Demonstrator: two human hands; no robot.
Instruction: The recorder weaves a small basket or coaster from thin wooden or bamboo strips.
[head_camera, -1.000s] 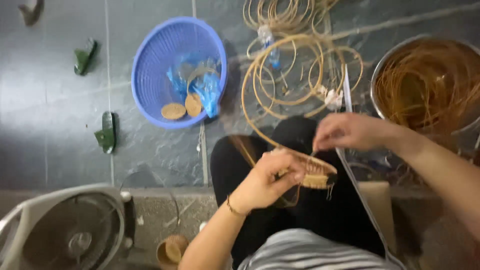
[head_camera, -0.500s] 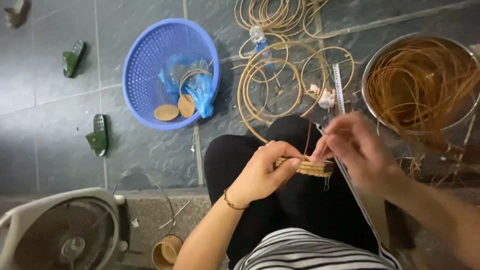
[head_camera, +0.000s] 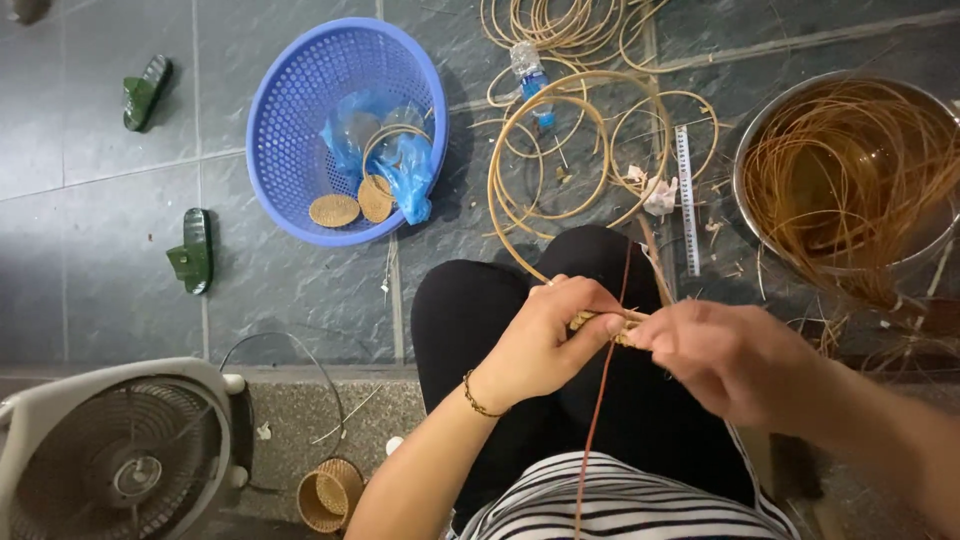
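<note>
A small woven rattan piece (head_camera: 605, 325) is pinched between left hand (head_camera: 545, 345) and right hand (head_camera: 730, 360), apparently lying three-to-nine; a reddish strand (head_camera: 600, 400) trails toward six.

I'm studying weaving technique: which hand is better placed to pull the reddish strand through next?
Probably the right hand: its fingertips meet the small woven piece where the reddish strand passes. The left hand is wrapped around the piece, steadying it.
</note>
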